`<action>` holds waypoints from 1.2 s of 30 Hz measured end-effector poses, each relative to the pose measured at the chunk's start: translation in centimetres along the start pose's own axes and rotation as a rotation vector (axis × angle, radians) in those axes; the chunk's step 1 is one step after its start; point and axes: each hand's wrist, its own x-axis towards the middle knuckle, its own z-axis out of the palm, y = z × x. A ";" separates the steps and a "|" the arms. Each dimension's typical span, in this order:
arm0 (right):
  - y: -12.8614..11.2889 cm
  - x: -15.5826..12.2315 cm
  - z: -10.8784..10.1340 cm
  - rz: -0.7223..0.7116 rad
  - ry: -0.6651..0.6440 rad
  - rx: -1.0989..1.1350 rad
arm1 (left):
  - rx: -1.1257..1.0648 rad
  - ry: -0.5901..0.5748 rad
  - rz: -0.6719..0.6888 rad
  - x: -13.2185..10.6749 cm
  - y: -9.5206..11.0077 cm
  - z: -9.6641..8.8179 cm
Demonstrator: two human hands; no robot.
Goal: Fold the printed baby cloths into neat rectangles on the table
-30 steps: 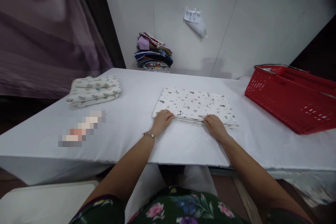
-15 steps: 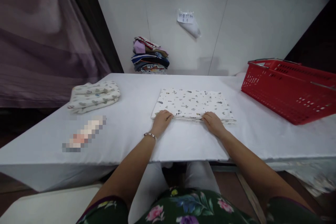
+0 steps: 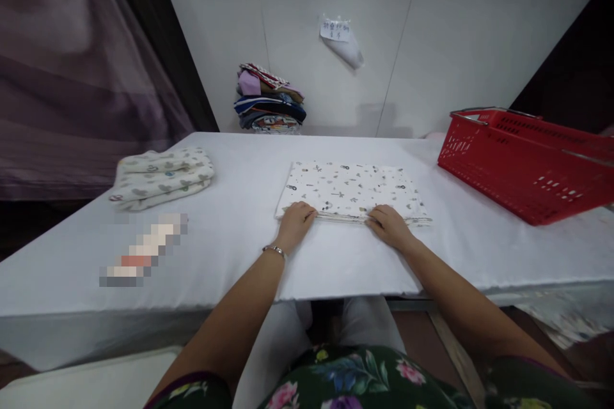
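Note:
A white cloth with small grey, green and black prints (image 3: 352,188) lies folded in several layers, as a wide rectangle, on the white-covered table (image 3: 326,268). My left hand (image 3: 297,225) is closed on its near edge toward the left, thumb and fingers pinching the layers. Along the same edge, further right, my right hand (image 3: 387,225) also pinches the cloth. A bracelet (image 3: 275,249) circles my left wrist.
Another folded patterned cloth (image 3: 163,177) lies at the table's left, with a pixelated item (image 3: 144,252) in front of it. The red basket (image 3: 522,163) stands at the right. A stack of folded fabrics (image 3: 270,99) is beyond the far edge, by the wall.
The view has shifted slightly. Both hands remain at the near edge of the folded cloth, which looks the same; the right hand has slid a touch leftward at most.

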 end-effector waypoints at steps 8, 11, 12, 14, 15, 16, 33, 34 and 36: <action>0.2 0.1 0.2 0.015 -0.005 -0.002 | 0.087 -0.038 0.055 0.0 0.0 0.4; 0.2 0.1 0.2 0.017 -0.011 0.001 | 0.101 -0.058 0.056 0.1 0.0 0.4; 0.2 0.1 0.2 0.016 -0.014 -0.001 | 0.105 -0.059 0.057 0.2 0.0 0.4; 0.2 0.1 0.2 0.013 -0.017 -0.006 | 0.114 -0.060 0.062 0.3 0.1 0.3; 0.2 0.1 0.2 0.012 -0.017 -0.007 | 0.120 -0.063 0.065 0.3 0.2 0.3; 0.2 0.0 0.2 0.013 -0.013 -0.007 | 0.127 -0.067 0.066 0.4 0.2 0.3; -0.3 0.3 0.3 0.002 -0.033 -0.007 | 0.202 -0.147 0.237 1.0 2.4 0.9; -0.3 0.3 0.2 -0.001 -0.030 -0.013 | 0.196 -0.156 0.245 1.1 2.5 1.2; 0.0 -0.1 -0.3 -0.001 -0.016 -0.014 | 0.179 -0.157 0.239 1.4 2.5 1.7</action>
